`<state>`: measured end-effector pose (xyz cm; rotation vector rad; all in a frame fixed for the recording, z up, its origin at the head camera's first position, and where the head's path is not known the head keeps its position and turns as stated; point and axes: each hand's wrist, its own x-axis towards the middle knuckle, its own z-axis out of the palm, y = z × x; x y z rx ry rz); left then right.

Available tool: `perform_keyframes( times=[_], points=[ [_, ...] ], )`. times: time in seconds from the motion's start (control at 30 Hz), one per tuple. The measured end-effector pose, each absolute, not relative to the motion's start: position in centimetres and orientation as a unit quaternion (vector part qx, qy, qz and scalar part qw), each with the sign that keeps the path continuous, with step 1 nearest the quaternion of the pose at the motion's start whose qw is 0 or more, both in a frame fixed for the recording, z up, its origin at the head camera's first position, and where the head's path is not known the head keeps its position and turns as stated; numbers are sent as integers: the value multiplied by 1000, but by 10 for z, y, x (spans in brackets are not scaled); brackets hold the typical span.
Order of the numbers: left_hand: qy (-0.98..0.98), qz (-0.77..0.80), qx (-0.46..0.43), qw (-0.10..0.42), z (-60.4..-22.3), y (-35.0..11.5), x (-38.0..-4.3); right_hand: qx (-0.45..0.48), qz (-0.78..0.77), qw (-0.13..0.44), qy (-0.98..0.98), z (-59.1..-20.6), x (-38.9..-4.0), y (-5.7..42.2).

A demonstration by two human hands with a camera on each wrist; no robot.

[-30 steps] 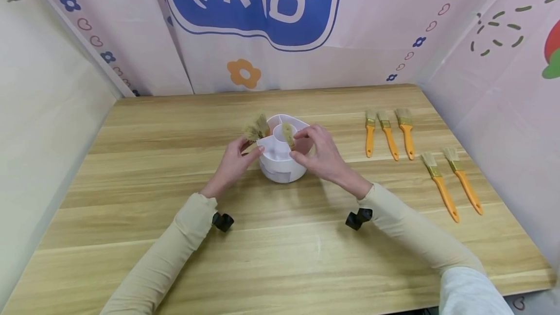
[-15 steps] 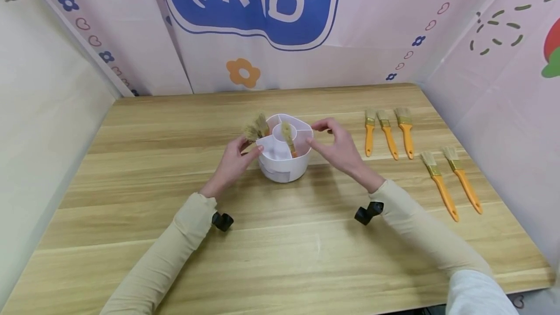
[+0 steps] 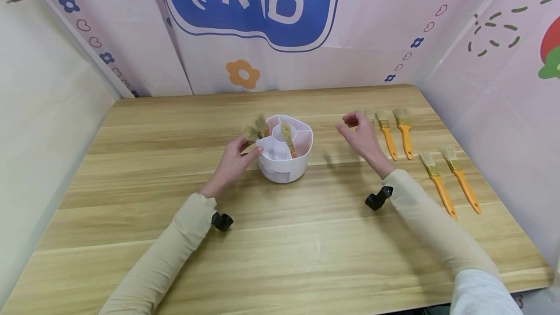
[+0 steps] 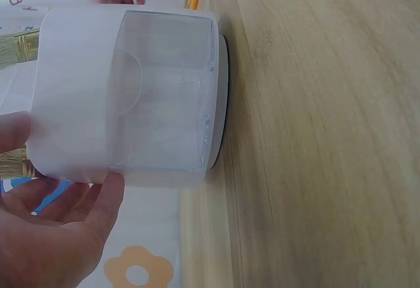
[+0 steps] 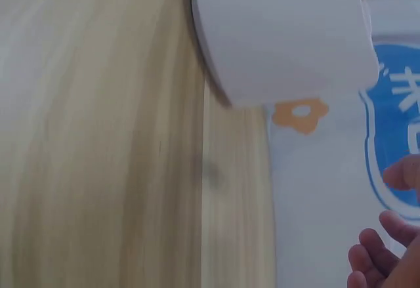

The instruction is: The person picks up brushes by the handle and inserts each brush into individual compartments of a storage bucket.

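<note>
A white divided desk organizer (image 3: 284, 171) stands on the table, with a see-through front panel (image 4: 164, 91) in the left wrist view. My left hand (image 3: 229, 164) holds its left side, thumb at the rim and fingers against the outer wall. Paintbrush bristles (image 3: 256, 128) stick up from the left compartment beside that hand; how many brushes are there I cannot tell. Another paintbrush (image 3: 287, 139) leans bristles up in the right-hand compartment. My right hand (image 3: 364, 139) hovers with loosely bent fingers and nothing in it, partly covering a paintbrush (image 3: 369, 116) lying on the table.
Two paintbrushes with orange handles, one a narrow paintbrush (image 3: 387, 136) and one a wider paintbrush (image 3: 405, 135), lie right of my right hand. Nearer the right edge lie a paintbrush (image 3: 441, 186) and another paintbrush (image 3: 464, 183). Printed sheets wall in the wooden table (image 3: 175, 125).
My right hand has let go of the paintbrush in the right-hand compartment and moved right, toward the loose brushes. My left hand stays on the organizer.
</note>
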<state>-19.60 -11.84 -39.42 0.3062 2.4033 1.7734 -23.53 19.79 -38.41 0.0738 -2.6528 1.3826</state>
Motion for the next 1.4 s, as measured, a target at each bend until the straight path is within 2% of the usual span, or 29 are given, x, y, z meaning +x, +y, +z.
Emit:
perform_keyframes(
  times=[0.47,0.7,0.87,1.4],
  points=[
    [800,587,105,67,-395,-120,-196,-82,371,74,-922,-408,-272,247],
    [804,582,104,69,-394,-121,-196,-112,332,25,-936,-409,-280,257],
    [804,581,101,72,-392,-120,-195,-122,300,11,-946,-411,-286,262],
    [806,579,99,75,-390,-121,-193,-114,247,26,-962,-426,-297,271]
  ],
)
